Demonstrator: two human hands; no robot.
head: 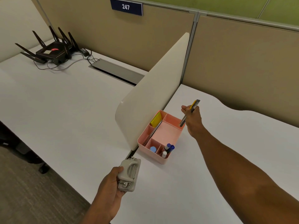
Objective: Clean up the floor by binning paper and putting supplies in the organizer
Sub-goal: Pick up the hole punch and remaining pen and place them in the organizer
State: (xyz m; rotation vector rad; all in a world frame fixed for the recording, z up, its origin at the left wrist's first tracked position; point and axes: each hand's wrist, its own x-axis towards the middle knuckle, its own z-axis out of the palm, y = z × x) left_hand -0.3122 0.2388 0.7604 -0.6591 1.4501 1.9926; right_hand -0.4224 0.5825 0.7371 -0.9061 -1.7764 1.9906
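A pink organizer [168, 134] with several compartments stands on the white desk against a low cream divider. It holds a yellow pad [156, 119], a blue-capped tube [153, 149] and markers [169, 148]; its large middle compartment is bare. My right hand [193, 120] hovers just right of the organizer's far corner, closed on a yellow and grey utility knife [190, 113] whose lower end points down over the rim. My left hand [111, 186] is at the desk's near edge, gripping a grey hole punch [129, 174] in front of the organizer.
The cream divider [152, 88] splits two white desks [178, 191]. A black router [51, 52] with antennas and cables sits far left, beside a grey cable hatch [116, 71]. Tan partition walls stand behind. Grey carpet [32, 191] and a chair base show at lower left.
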